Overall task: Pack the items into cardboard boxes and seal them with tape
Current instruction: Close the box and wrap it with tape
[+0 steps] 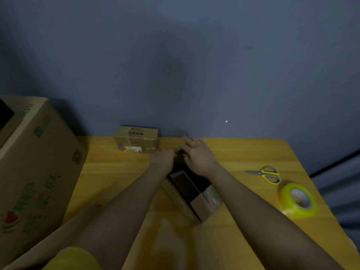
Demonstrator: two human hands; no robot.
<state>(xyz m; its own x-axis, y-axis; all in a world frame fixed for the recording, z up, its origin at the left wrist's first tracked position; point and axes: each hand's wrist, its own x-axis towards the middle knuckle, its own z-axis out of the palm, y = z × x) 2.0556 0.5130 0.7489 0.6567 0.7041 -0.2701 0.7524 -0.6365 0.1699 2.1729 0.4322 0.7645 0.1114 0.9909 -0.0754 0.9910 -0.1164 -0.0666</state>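
We note a blue-grey wall (175,55) behind a yellow wooden table (116,172). We count three cardboard boxes: one large printed box (35,162) at left, one small sealed box (136,139) against the wall, one open box (194,199) at centre, its long axis running from near right to far left, a dark item inside. One tape roll (298,199), one pair of scissors (265,174). The left hand (163,158) curls at the open box's far end, grasp unclear; the right hand (196,154) rests flat-fingered there.
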